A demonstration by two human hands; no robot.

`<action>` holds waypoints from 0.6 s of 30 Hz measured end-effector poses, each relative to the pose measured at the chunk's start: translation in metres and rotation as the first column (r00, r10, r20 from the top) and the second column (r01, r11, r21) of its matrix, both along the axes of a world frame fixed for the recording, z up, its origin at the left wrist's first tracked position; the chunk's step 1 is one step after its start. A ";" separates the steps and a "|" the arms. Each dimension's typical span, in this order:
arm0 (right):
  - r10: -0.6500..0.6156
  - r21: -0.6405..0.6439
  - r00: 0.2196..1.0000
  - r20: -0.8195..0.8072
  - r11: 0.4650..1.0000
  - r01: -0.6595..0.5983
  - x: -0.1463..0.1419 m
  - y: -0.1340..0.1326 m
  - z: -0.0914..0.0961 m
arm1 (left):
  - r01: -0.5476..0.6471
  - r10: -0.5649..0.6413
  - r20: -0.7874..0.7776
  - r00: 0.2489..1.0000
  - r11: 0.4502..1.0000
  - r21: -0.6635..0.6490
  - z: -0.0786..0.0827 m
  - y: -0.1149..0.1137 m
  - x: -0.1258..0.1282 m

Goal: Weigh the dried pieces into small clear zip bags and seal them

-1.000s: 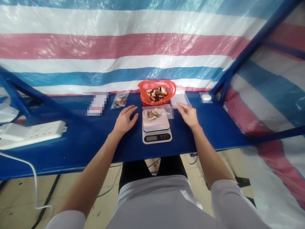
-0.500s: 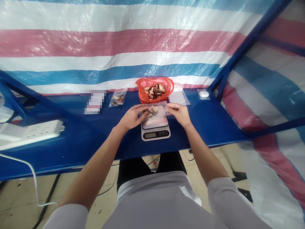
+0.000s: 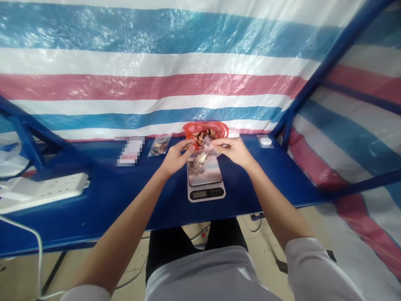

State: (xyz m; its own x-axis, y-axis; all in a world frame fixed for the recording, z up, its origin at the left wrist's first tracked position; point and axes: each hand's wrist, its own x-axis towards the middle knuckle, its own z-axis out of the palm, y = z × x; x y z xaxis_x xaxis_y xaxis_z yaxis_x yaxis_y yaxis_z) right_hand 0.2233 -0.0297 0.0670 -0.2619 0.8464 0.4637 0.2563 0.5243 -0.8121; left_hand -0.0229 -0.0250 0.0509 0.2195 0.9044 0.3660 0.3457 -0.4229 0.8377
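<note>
A clear plastic bag (image 3: 202,158) with some pale and brown dried slices in it hangs over the plate of a white kitchen scale (image 3: 206,195). My left hand (image 3: 178,156) pinches the bag's upper left side. On the other side, the thumb and fingers of my right hand (image 3: 234,150) are closed on its upper right edge. Whether the bag's bottom touches the scale I cannot tell. Just behind, a red plastic bag (image 3: 188,130) stands wide at the top, holding many similar slices (image 3: 210,133), partly hidden by my hands.
A filled clear bag (image 3: 159,147) and a blurred-out paper (image 3: 132,151) lie to the left on the blue table (image 3: 125,200). A white power strip (image 3: 59,186) is at the far left. A small round white object (image 3: 266,141) on a clear packet sits at the right. Striped sheeting closes off the back.
The clear bag has gone from lying nearly flat between my hands to hanging more upright, its slices lower down. My view has tilted up, so everything sits lower in the picture.
</note>
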 end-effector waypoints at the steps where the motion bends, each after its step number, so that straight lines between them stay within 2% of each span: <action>1: 0.017 0.014 1.000 0.010 1.000 -0.017 -0.001 0.003 0.004 | 0.025 -0.021 0.053 0.998 0.997 -0.073 0.004 0.002 0.003; 4: 0.071 0.055 0.997 0.013 0.996 -0.072 -0.003 0.011 0.013 | 0.164 -0.121 0.188 0.975 0.959 -0.232 0.013 0.005 0.011; 7: 0.102 0.073 0.994 -0.023 0.992 -0.100 -0.004 0.018 0.014 | 0.270 -0.186 0.285 0.940 0.918 -0.292 0.013 0.006 0.017; 13: 0.054 -0.031 0.988 -0.142 0.998 -0.059 -0.011 0.022 0.003 | 0.247 -0.102 0.422 0.901 0.919 -0.306 -0.007 0.010 0.024; 18: -0.103 -0.161 0.922 -0.374 0.986 0.045 -0.020 0.031 -0.019 | 0.232 -0.031 0.528 0.849 0.919 -0.319 -0.018 0.015 0.025</action>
